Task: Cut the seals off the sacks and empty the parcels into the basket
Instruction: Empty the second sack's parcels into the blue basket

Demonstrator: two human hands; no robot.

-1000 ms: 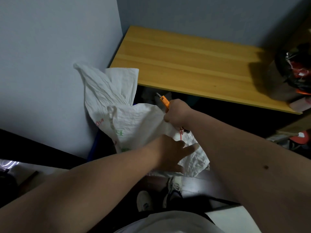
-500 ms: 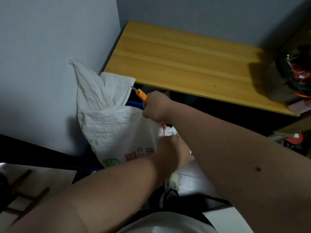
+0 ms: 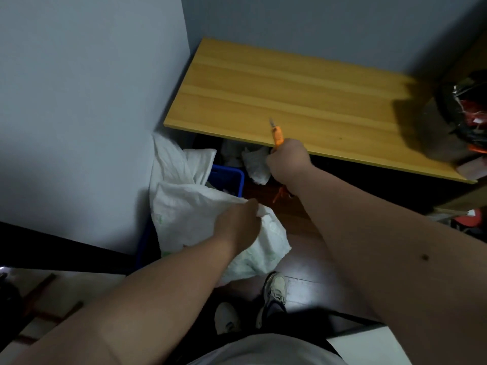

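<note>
— Right, any writing to read on that white sack [image 3: 189, 217]?

— Only faint green print, one patch at its left edge and more low on the fold by the floor, and it's too blurred to make out. No brand legible anywhere.

— What are the hands doing?

— The left hand [image 3: 237, 222] is clenched round a bunch of the sack's cloth, with the sack draped over the blue basket [image 3: 228, 177]. The right hand [image 3: 288, 160] is fisted on an orange cutter [image 3: 276, 134], blade tip poking up across the front edge of the wooden surface [image 3: 290, 93]. An orange strand [image 3: 279, 193] dangles under that fist; I can't tell what it is.

— And the basket?

— Mostly hidden. Just one blue corner and a strip of its side show beside the wall; what's inside is too dark to tell. A second white sack [image 3: 181, 164] stands crumpled behind it, and a white wad [image 3: 257, 164] sits in the shadow under the surface.

— Far right?

— A dark shiny bag [image 3: 466, 117] with red bits, cut off by the picture's edge.
</note>
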